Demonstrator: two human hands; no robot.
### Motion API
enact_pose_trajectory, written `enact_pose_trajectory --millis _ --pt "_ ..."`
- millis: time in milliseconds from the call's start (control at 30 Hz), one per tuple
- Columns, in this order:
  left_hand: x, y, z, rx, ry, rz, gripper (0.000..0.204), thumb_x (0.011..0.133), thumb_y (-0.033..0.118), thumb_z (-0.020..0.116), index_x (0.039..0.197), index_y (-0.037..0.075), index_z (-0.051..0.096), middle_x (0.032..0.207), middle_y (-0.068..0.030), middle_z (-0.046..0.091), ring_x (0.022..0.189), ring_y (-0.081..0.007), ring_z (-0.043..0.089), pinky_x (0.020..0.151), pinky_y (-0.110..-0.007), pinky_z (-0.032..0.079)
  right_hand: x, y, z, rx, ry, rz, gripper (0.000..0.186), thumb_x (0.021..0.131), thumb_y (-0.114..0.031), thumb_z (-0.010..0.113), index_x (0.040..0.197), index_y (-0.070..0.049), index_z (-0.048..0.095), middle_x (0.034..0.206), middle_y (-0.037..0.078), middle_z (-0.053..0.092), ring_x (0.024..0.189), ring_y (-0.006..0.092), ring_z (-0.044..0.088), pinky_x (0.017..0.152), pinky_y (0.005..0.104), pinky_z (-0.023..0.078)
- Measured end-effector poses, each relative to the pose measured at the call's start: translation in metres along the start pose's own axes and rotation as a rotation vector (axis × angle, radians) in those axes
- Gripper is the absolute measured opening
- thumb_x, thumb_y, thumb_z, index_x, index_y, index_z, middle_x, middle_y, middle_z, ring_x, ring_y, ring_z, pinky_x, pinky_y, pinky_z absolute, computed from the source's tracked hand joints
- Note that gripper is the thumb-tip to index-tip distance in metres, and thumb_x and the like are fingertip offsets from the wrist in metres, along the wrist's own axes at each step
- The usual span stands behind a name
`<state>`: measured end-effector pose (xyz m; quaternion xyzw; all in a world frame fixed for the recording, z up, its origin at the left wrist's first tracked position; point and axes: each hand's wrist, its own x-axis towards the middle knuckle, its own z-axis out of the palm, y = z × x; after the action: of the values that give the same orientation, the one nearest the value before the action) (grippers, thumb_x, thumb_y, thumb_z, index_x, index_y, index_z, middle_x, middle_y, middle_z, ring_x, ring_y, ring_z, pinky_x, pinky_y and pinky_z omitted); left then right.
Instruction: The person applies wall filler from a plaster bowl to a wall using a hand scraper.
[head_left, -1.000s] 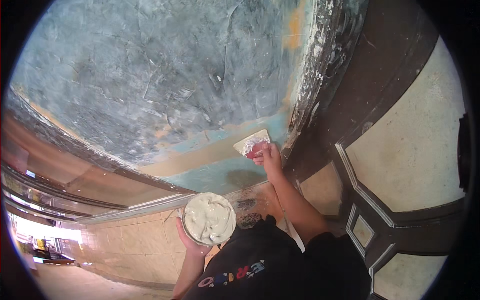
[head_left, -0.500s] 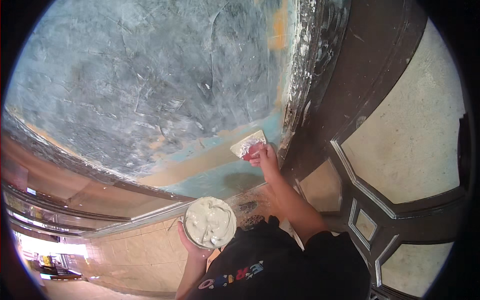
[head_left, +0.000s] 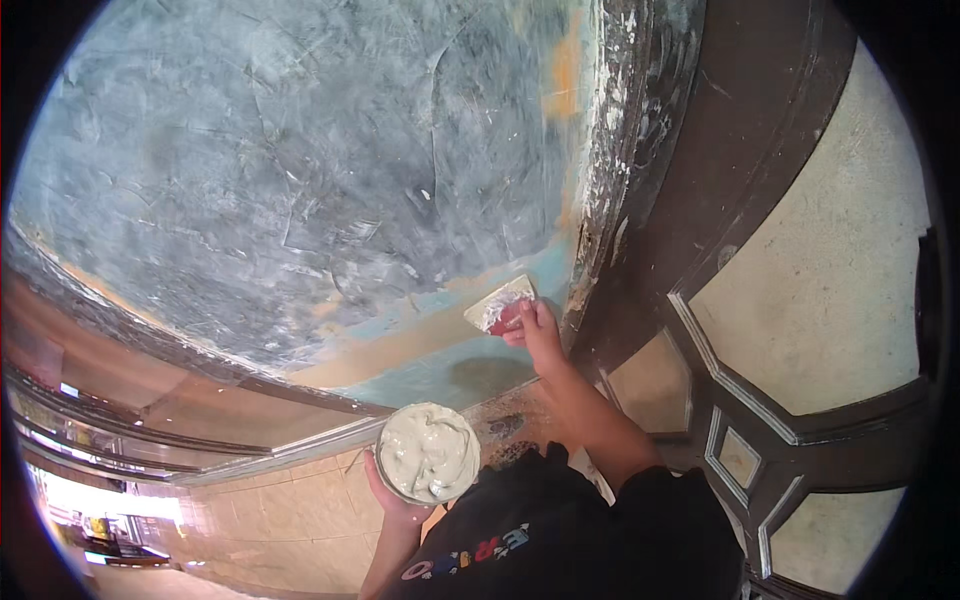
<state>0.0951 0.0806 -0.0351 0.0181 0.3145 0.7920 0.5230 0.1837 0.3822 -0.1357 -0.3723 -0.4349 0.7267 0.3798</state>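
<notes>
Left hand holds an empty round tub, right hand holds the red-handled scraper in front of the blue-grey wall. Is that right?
Not quite: the round tub isn't empty. The head view shows it filled with pale paste. The rest holds: it is in the left hand, and the right hand holds the red-handled scraper in front of the blue-grey wall.

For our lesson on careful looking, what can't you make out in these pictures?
All in the head view:
Left hand: most fingers hidden by the tub.
Scraper: grip covered by the right hand.
Wall: top cut off by the picture's upper edge.
Far-left background: things too small, blurred by glare.
</notes>
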Motion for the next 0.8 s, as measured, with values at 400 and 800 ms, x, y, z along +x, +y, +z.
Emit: enact_pose_trajectory --millis 400,800 --pt "0.014 0.003 -0.008 0.005 0.044 -0.014 0.077 0.091 0.066 0.03 0.145 0.012 0.037 0.147 -0.0124 0.039 0.132 -0.0359 0.04 0.108 -0.053 0.034 -0.014 0.042 -0.01 0.085 0.056 0.047 0.029 0.101 -0.031 0.048 0.109 -0.003 0.046 0.088 0.009 0.059 0.059 0.0168 0.063 0.052 0.027 0.055" --pt "0.018 0.01 0.004 -0.002 0.015 -0.065 0.077 0.092 0.065 0.029 0.144 0.01 0.037 0.146 -0.0125 0.04 0.132 -0.0365 0.041 0.108 -0.056 0.033 -0.014 0.051 -0.021 0.117 0.105 0.161 0.031 0.1 -0.032 0.049 0.11 -0.003 0.043 0.091 0.013 0.059 0.058 0.0172 0.063 0.052 0.0274 0.056"
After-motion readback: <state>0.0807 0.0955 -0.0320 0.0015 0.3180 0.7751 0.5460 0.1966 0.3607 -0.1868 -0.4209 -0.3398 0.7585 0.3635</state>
